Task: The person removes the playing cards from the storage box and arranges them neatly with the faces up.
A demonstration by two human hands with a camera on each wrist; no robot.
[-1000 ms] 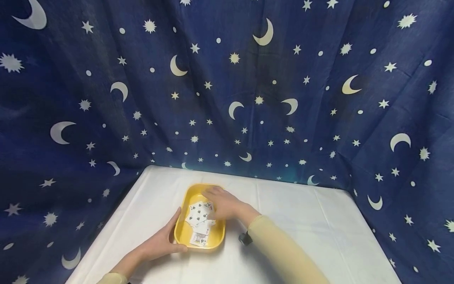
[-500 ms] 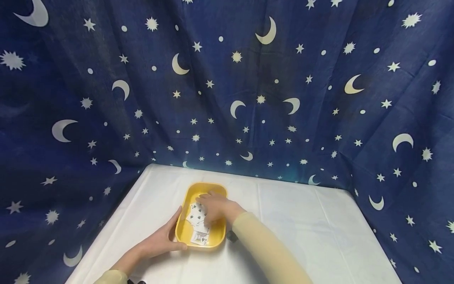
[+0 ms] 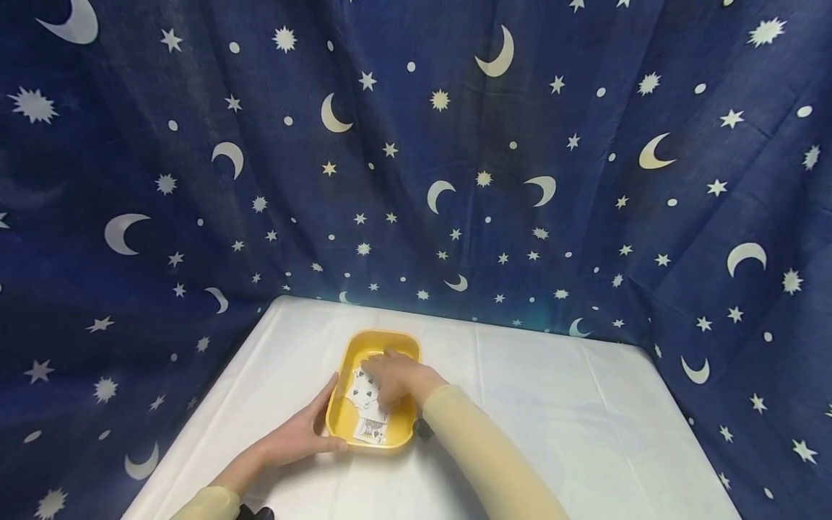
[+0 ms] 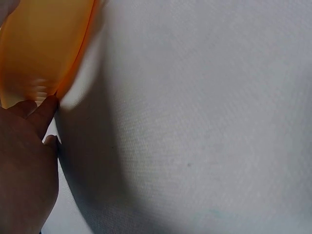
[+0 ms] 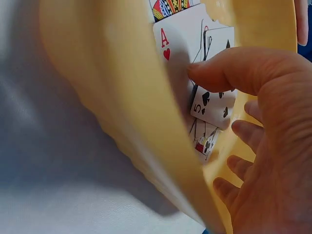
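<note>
Left hand (image 3: 295,435) holds tray (image 3: 399,433) at near left corner, thumb and fingers around it. Cards (image 3: 365,392) in tray, loose overlapping pile, face card (image 3: 370,431) nearest. Right hand (image 3: 398,377) over pile, fingers relaxed, no card pinched; can't tell if touching. Mid-job imo: cards in, pile not squared up. White table (image 3: 552,419), starry curtain (image 3: 390,180) behind.

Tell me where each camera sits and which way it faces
Head: on the person's head, facing forward and down at the yellow tray, white table and starry backdrop; left hand, right hand and both sleeves show.
Left wrist: on that wrist, facing the tray's edge and table; left hand shows.
Right wrist: on that wrist, facing into the tray; mainly the right hand shows.
Shared: head and right wrist both show the playing cards.
</note>
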